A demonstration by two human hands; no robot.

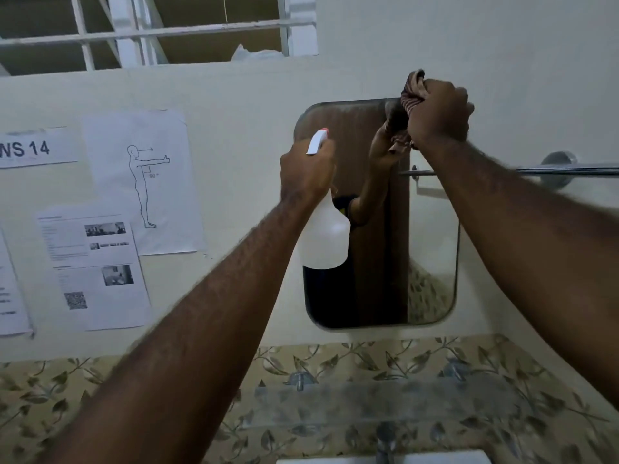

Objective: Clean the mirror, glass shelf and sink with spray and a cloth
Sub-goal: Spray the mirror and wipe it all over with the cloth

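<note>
Reaching up to the wall, two bare arms are seen, one hand on each of two cleaning things. One spray bottle [324, 236] is held by the left hand [306, 172], whose fingers are wrapped tight around its neck. The bottle is white and stands upright, its long side running up and down, and its nozzle [317, 142] points up and to the right, toward the mirror [375, 229]. The bottle is held in front of the left part of the mirror. One cloth [412, 90], striped and bunched up, is gripped in the right hand [437, 110], whose fingers are closed around it. The cloth is pressed at the top edge of the mirror, near its right corner, and one end sticks up above the hand. One mirror is hung on the pale wall, taller than it is wide, with rounded corners. An arm and the cloth are seen reflected in it. One glass shelf [385, 400] is fixed below the mirror, lying flat from left to right against leaf-patterned tiles [83, 390]. One tap [385, 443] is seen under it, and only a thin white strip of the sink [435, 458] shows at the bottom. One metal rail [569, 170] runs along the wall to the right. Four paper sheets [144, 182] are stuck on the wall to the left, and a fifth is cut off at the edge.
</note>
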